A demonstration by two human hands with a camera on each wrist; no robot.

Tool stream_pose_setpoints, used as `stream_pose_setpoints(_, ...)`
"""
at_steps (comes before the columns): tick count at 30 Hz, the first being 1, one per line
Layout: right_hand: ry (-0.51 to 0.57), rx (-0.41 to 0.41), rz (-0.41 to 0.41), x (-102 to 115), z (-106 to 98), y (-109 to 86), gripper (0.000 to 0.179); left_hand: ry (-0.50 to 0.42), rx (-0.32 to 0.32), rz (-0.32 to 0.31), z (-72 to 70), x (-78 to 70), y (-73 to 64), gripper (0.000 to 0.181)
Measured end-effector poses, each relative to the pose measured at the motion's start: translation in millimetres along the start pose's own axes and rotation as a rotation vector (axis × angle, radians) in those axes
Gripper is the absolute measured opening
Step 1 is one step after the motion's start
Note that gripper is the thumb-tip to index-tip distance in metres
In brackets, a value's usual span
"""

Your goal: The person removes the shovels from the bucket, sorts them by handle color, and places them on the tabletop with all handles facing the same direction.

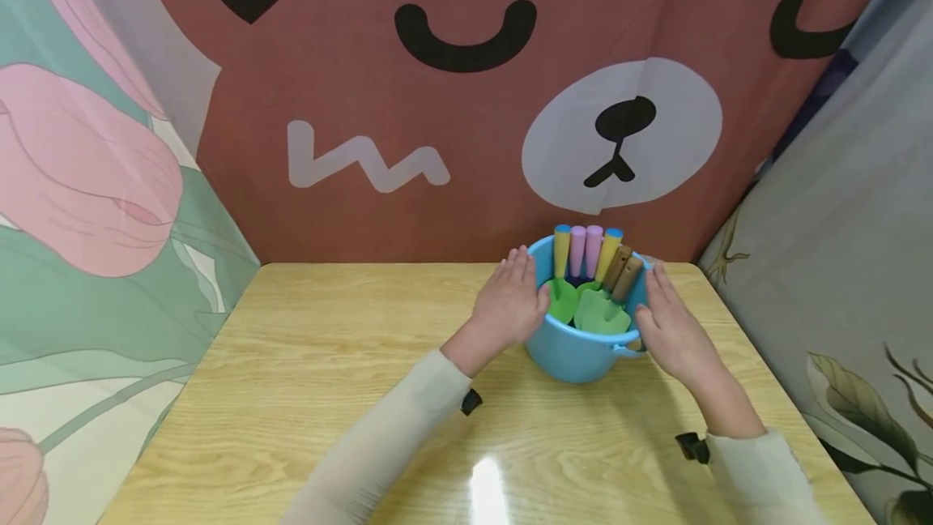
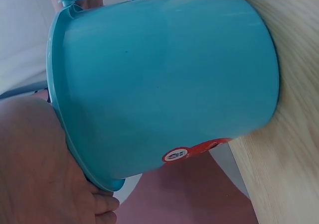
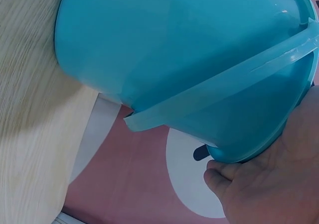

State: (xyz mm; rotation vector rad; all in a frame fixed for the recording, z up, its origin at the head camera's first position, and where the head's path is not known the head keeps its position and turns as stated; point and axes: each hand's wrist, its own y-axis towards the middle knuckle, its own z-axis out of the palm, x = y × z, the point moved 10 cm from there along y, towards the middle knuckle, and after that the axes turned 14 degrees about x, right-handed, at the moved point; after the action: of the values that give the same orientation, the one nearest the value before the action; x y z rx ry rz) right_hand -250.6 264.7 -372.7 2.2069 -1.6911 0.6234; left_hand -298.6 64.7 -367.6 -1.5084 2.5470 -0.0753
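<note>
From where I stand, the light-blue bucket (image 1: 572,359) sits upright towards one o'clock on the wood-grained bench (image 1: 328,395). It has smooth, slightly glossy walls that flare up to a thick rolled rim (image 1: 594,337), a carry handle (image 3: 224,83) hanging down the outside around four o'clock, and a red sticker (image 2: 197,150) with a white roundel low on one wall. The left hand (image 1: 508,298) lies along the rim at nine o'clock, the right hand (image 1: 676,330) at three; both have straight fingers laid against the bucket, neither curled round it. Inside, green scoop blades (image 1: 601,313) face six o'clock, while blue-tipped yellow handles (image 1: 561,256), pink handles (image 1: 578,251) and brown handles (image 1: 628,276) lean towards twelve. A bear-printed cloth (image 1: 466,217) hangs behind.
</note>
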Motion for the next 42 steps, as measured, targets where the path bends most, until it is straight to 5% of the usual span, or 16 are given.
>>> stream_pose_setpoints(42,0.029,-0.017,-0.077,37,19,5.1,0.064,0.002,-0.023,-0.049,2.7,27.0,-42.2,0.066)
